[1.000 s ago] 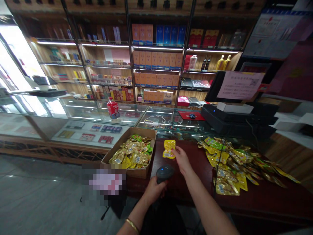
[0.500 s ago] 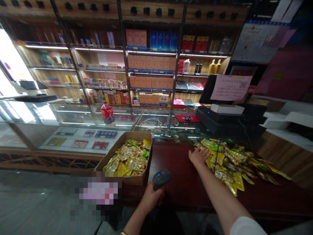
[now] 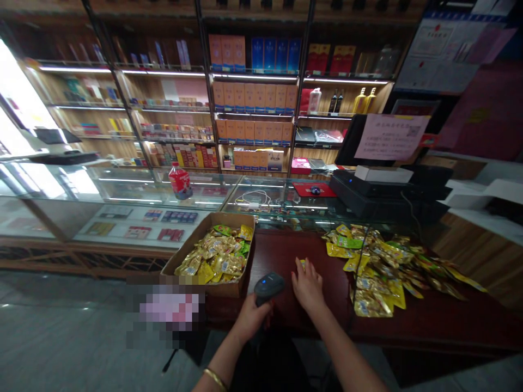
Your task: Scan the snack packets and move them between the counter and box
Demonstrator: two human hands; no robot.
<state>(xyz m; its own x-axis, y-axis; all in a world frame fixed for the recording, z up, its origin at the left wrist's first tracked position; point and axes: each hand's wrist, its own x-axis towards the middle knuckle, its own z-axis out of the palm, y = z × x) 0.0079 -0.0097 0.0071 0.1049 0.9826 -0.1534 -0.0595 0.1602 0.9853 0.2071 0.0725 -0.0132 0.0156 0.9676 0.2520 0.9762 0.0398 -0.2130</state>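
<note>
My left hand (image 3: 250,317) is wrapped around the handle of a dark barcode scanner (image 3: 269,287), which has a small blue light on top. To its right, my right hand (image 3: 307,286) is low over the dark red tabletop, fingers curved over a small yellow-green snack packet (image 3: 302,263), mostly hidden beneath them. A loose pile of gold, yellow and green snack packets (image 3: 376,272) lies right of that hand. Left of the scanner stands an open cardboard box (image 3: 169,262) with many similar packets (image 3: 220,253) in it.
A thin dark cable (image 3: 360,256) hangs in front of the pile. Behind are a glass display counter (image 3: 204,190) with a red-labelled bottle (image 3: 180,179), a mouse (image 3: 315,190) on a red mat, and a cash drawer (image 3: 351,198) with a monitor (image 3: 347,144). Stocked shelves line the wall.
My right hand has moved left and nearer, from the pile's edge to beside the scanner, with a packet under its fingers. My left hand keeps the scanner almost in place.
</note>
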